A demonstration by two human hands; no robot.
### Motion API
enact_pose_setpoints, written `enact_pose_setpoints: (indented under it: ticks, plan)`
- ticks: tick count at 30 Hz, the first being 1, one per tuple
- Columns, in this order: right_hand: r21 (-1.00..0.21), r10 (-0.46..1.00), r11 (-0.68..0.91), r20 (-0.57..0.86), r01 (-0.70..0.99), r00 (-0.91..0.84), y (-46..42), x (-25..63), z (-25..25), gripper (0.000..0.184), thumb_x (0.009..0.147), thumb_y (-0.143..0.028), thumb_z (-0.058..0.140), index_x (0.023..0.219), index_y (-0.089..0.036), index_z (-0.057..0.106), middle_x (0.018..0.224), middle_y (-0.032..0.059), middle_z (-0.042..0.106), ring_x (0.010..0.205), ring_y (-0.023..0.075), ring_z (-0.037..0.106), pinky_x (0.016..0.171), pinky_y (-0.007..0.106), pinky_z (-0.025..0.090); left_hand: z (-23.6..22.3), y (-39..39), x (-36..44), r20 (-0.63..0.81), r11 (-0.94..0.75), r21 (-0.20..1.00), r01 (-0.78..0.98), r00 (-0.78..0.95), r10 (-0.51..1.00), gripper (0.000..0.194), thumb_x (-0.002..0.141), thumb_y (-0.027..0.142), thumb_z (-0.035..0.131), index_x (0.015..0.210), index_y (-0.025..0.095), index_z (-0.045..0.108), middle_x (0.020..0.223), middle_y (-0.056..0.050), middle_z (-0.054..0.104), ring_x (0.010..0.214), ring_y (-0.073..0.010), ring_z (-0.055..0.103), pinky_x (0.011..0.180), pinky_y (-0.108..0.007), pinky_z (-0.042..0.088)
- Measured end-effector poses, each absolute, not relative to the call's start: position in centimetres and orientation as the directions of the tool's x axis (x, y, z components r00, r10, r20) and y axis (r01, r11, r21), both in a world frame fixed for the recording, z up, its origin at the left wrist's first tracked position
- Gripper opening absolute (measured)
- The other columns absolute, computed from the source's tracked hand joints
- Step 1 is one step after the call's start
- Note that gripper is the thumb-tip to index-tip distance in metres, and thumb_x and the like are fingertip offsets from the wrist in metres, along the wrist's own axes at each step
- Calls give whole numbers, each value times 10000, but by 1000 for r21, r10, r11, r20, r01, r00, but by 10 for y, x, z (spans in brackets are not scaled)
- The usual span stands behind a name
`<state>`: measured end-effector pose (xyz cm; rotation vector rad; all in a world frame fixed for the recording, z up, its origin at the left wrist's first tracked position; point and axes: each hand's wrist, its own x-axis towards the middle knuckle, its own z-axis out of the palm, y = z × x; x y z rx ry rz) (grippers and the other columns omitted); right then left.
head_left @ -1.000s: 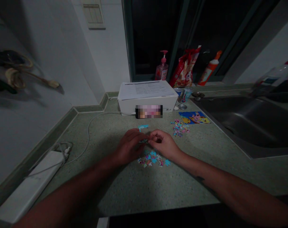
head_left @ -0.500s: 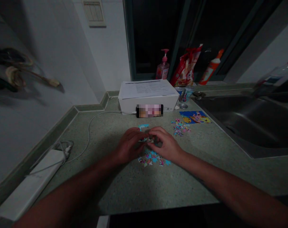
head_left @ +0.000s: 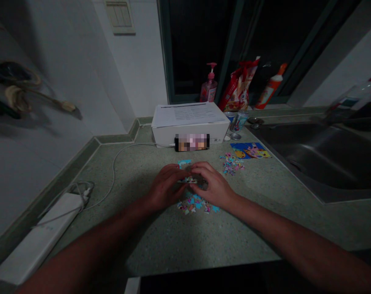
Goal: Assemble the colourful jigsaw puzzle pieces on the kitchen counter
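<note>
Over the counter my left hand [head_left: 166, 185] and my right hand [head_left: 214, 183] face each other, fingers closed on a small group of jigsaw puzzle pieces [head_left: 189, 179] held between them. The fingers partly hide these pieces. Just beyond the hands lies a light blue joined strip of puzzle [head_left: 184, 162]. Below them, loose puzzle pieces [head_left: 197, 204] in blue, pink and white are spread on the counter. Another heap of small pieces [head_left: 232, 164] sits to the right, beside a blue picture card [head_left: 251, 150] with cartoon figures.
A phone [head_left: 192, 143] leans on a white box [head_left: 189, 118], its cable running left to a power strip [head_left: 44, 237]. On the right is a steel sink [head_left: 320, 159]. A pink pump bottle [head_left: 209, 87], a red bag [head_left: 240, 85] and an orange-white bottle [head_left: 271, 87] stand by the window.
Both hands stay almost where they were, still closed around the puzzle pieces. The whole view has shifted very slightly; nothing else visibly moved.
</note>
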<state>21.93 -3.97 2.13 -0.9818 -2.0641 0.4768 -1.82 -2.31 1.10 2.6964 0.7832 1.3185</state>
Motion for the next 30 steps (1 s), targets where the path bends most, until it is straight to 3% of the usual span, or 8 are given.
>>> enact_pose_setpoints:
  ticks: [17,30]
  plan:
    - [-575,767,641,507,508,-394,-40,219,21,300,893,-181,730,1179,-261,685,1325,138,697,1312,328,664,1122,571,556,10,-22,-17,724,-878,254,406,523,451,325,1009,219,697,1332,260,684,1155,-68,813,1133,-243,767,1055,-489,629]
    - [-569,783,621,485,539,-390,-40,221,19,322,873,-190,774,1169,-291,700,1417,126,679,1406,344,616,1189,619,505,11,-23,-17,719,-875,256,410,525,456,346,1010,233,686,1350,289,662,1147,-50,818,1116,-242,781,1069,-516,637]
